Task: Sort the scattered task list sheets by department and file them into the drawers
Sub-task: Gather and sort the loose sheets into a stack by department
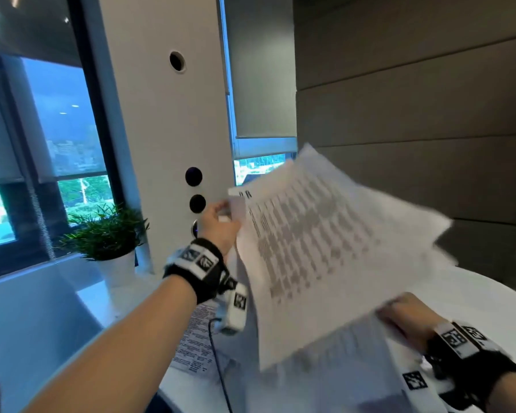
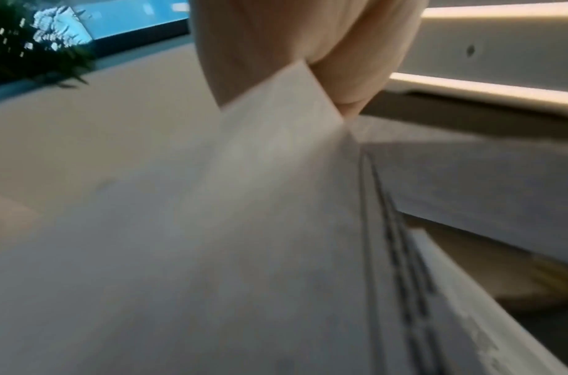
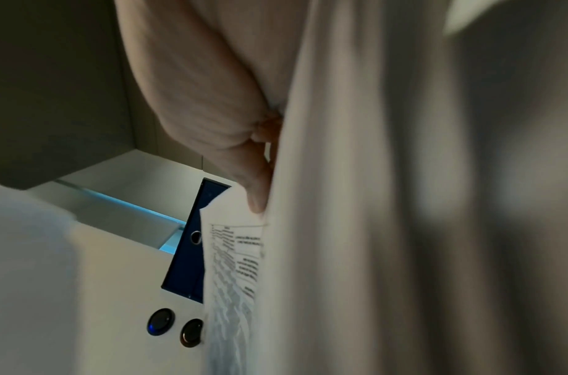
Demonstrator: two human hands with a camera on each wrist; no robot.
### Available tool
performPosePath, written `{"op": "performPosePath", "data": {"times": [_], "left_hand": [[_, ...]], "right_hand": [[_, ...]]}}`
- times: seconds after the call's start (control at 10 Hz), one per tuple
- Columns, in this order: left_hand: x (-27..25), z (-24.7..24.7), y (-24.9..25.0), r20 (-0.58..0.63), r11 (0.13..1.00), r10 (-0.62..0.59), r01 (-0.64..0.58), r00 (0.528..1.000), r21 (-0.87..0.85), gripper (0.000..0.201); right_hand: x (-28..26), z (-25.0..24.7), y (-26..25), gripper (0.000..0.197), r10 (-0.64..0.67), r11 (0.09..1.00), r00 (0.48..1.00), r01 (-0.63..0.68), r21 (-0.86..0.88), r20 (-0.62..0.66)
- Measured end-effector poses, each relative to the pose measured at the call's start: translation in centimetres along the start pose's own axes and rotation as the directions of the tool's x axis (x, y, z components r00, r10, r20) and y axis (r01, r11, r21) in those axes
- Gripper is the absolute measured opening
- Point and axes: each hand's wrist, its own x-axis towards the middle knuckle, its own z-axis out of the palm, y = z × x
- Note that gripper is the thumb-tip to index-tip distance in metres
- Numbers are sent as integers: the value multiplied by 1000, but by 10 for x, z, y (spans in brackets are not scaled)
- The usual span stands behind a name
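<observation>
A fanned bundle of printed task list sheets (image 1: 316,248) hangs tilted in the air above the white table (image 1: 489,293), blurred by motion. My left hand (image 1: 221,225) pinches the bundle's upper left corner; in the left wrist view the left hand (image 2: 260,50) clamps a sheet corner (image 2: 285,106). My right hand (image 1: 405,317) grips the lower right edge, and in the right wrist view the right hand (image 3: 211,101) has its thumb pressed against the sheets (image 3: 372,228). Another printed sheet (image 1: 195,338) lies on the table under my left wrist. No drawers show in any view.
A potted green plant (image 1: 108,234) stands on the sill at the left. A white pillar (image 1: 161,129) with round black buttons (image 1: 193,176) rises behind my left hand. Windows are at the left, a brown panelled wall (image 1: 414,99) at the right.
</observation>
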Motion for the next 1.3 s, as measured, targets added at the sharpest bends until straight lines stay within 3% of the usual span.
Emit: {"op": "performPosePath", "data": {"times": [0.1,0.4,0.5,0.6,0.7,0.8,0.9,1.0,1.1,1.2,1.3], "left_hand": [[-10,-1,-40,16,986,-45,42,999,160,48],[-15,8,-89,-167,969,-167,193,972,154,39],[-12,10,-101,-192,918,-360,384,913,105,48],[-17,4,-106,19,769,-639,639,769,-11,67],[-32,-3,-109,416,690,-679,720,605,79,51],[-40,-6,-113,478,801,-580,568,660,189,48],[-43,-5,-103,308,922,-386,352,869,163,30],[-50,-3,-85,201,949,-316,305,927,85,28],[-66,4,-67,134,981,-188,181,973,64,21],[-80,10,-40,-9,997,59,-59,998,57,16],[-92,17,-12,-95,975,217,-221,972,-34,16]], "right_hand": [[-23,5,-14,27,-67,994,993,58,93,101],[1,18,7,35,-6,979,951,-57,194,310],[5,21,15,42,14,968,939,-99,230,344],[8,20,20,39,28,957,936,-126,260,350],[5,23,19,34,2,955,941,-102,279,339],[-2,32,12,33,-58,961,950,-30,276,305],[-11,41,-2,25,-95,960,953,11,281,288],[-16,45,-16,31,-113,956,932,9,293,343],[-18,53,-21,38,-224,973,931,230,14,288],[-28,59,-33,31,-431,899,899,435,-50,81],[-36,60,-45,22,-631,773,775,629,-84,2]]}}
